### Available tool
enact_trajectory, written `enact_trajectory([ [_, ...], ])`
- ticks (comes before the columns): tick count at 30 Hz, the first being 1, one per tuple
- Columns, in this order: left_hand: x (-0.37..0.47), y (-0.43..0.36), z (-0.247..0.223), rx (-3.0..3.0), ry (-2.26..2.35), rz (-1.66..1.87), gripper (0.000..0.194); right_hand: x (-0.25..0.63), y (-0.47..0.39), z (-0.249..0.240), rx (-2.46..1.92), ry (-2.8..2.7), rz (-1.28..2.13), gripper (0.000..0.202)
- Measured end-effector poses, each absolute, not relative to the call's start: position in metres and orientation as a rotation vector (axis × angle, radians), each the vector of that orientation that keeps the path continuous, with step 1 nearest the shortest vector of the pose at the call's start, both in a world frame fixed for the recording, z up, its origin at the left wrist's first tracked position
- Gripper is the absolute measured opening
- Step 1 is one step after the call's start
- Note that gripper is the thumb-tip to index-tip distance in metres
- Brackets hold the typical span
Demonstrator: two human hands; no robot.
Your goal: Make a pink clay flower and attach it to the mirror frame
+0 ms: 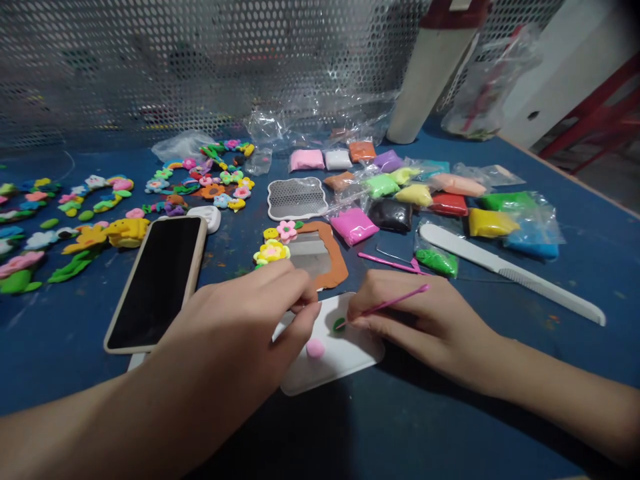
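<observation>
My right hand (pixel 410 313) pinches a thin pink modelling tool (pixel 395 301). The tool's tip touches a small dark green piece of clay (pixel 339 325) on a white board (pixel 345 363). A pink ball of clay (pixel 315 348) lies on the same board, a little nearer to me. Over the board's left side, my left hand (pixel 260 313) is closed with thumb and fingertips together; whatever they hold, if anything, is hidden. Just beyond sits a small mirror with a brown clay frame (pixel 331 257), decorated with a yellow flower (pixel 271 252) and a pink flower (pixel 287 231).
A phone (pixel 159 283) lies at left, near many clay-decorated pieces (pixel 97 193). Clay packets (pixel 354 227), a second pink tool (pixel 387 261), a white comb (pixel 515 272) and a white-framed mirror (pixel 297 199) lie beyond. A tall bottle (pixel 430 73) stands against the perforated metal panel (pixel 200 60).
</observation>
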State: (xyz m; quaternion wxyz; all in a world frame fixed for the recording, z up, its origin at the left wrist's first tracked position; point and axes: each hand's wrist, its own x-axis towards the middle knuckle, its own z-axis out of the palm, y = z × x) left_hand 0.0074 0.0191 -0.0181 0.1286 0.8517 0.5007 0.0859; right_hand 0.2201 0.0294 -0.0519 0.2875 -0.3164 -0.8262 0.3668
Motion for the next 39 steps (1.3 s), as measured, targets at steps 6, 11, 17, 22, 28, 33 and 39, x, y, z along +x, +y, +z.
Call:
enact_trajectory([
  [6, 0.007, 0.019, -0.021, 2.498, 1.428, 0.254, 0.011, 0.221, 0.030, -0.054, -0.796, -2.235, 0.937, 0.012],
  [11, 0.008, 0.018, -0.027, 2.479, 1.350, 0.202, 0.005, 0.219, 0.032, -0.055, -0.817, -2.212, 0.967, 0.011],
  [17, 0.018, 0.017, -0.037, 2.551, 1.325, 0.140, 0.014, 0.221, 0.037, -0.054, -1.016, -2.037, 1.182, 0.010],
  [22, 0.029, 0.022, -0.039, 2.629, 1.361, 0.068, 0.022, 0.225, 0.048, -0.057, -1.071, -1.904, 1.451, 0.011],
  [28, 0.038, 0.028, -0.040, 2.639, 1.395, -0.003, 0.021, 0.229, 0.062, -0.058, -0.981, -1.908, 1.582, 0.006],
  [33, 0.040, 0.029, -0.041, 2.602, 1.395, -0.003, 0.017, 0.231, 0.067, -0.060, -0.959, -1.938, 1.618, 0.008],
  [39, 0.037, 0.028, -0.046, 2.656, 1.377, 0.091, 0.018, 0.231, 0.070, -0.060, -1.005, -1.941, 1.637, 0.009],
])
